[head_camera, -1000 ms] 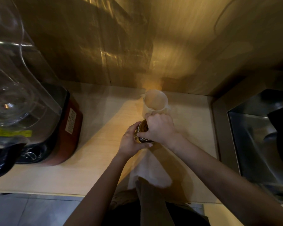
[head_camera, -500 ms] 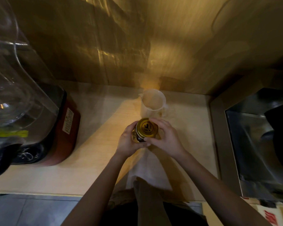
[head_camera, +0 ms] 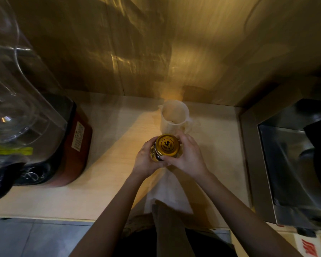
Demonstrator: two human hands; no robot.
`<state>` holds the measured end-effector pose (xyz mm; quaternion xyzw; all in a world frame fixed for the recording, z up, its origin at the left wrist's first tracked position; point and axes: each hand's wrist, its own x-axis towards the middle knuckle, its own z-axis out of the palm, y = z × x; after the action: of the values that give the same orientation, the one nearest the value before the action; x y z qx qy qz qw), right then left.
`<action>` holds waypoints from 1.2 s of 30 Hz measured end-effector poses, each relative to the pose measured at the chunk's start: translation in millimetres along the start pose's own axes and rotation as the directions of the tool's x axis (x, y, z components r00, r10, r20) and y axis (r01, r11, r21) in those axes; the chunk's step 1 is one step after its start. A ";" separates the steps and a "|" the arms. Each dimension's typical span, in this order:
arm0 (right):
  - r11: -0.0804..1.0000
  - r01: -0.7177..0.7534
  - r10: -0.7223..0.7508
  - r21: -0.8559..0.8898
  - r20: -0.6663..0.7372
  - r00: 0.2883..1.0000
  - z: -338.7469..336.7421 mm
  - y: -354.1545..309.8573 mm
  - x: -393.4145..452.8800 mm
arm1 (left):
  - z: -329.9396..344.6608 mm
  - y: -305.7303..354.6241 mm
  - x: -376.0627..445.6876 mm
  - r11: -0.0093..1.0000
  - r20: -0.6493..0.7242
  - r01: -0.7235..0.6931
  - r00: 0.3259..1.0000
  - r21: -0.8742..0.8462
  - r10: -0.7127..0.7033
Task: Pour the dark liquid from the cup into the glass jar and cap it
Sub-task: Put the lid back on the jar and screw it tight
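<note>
A glass jar (head_camera: 154, 154) stands on the pale counter (head_camera: 107, 175), closed by a gold lid (head_camera: 167, 145) with a dark emblem. My left hand (head_camera: 144, 160) wraps the jar's left side. My right hand (head_camera: 188, 156) grips the lid and jar from the right, thumb across the front. The jar's contents are hidden by my hands and the lid. Just behind it stands a translucent white cup (head_camera: 174, 115) with a spout, which looks nearly empty.
A blender with a clear pitcher (head_camera: 17, 101) and red-brown base (head_camera: 76, 143) fills the left of the counter. A steel sink (head_camera: 293, 164) lies at the right. A white cloth (head_camera: 170, 190) lies under my forearms. A gold wall rises behind.
A second ago my right hand lay over the top of the lid. It has since shifted to the lid's right side, so the gold top shows. The jar stays in place.
</note>
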<state>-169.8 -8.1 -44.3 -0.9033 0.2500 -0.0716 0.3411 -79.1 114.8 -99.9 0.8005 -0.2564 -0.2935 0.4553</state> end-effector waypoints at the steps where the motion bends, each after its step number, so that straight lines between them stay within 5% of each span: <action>1: 1.000 -0.004 0.004 -0.013 0.007 1.000 -0.2 -0.6 0.6 | -0.1 -0.1 0.2 1.000 -0.002 0.000 1.000 -0.001 0.000; 10: 0.986 -0.162 0.161 -0.038 -0.044 0.986 4.4 -12.3 0.4 | 1.1 0.0 -0.9 1.000 -0.011 -0.020 1.000 0.008 0.021; 14: 0.957 -0.218 0.191 -0.189 -0.150 0.970 14.5 -20.7 -2.1 | 1.9 -2.7 0.1 1.000 -0.013 -0.015 1.000 0.008 0.015; 20: 0.849 -0.162 0.172 -0.503 -0.027 0.985 -18.9 -22.5 0.2 | 0.2 -2.5 1.5 1.000 0.001 -0.009 1.000 0.006 0.009; 26: 0.998 0.048 -0.054 0.028 0.332 0.942 -22.1 -7.5 6.4 | 0.2 -0.2 1.7 1.000 0.008 -0.030 1.000 0.008 0.030; 36: 0.990 0.112 -0.083 -0.088 0.282 0.956 -11.6 -4.1 9.6 | -1.3 1.4 2.8 1.000 0.027 -0.012 1.000 -0.005 0.012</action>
<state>-163.3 -17.0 -33.3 -0.9321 0.1583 0.0520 0.3216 -76.4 113.0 -98.8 0.7939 -0.2665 -0.3022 0.4553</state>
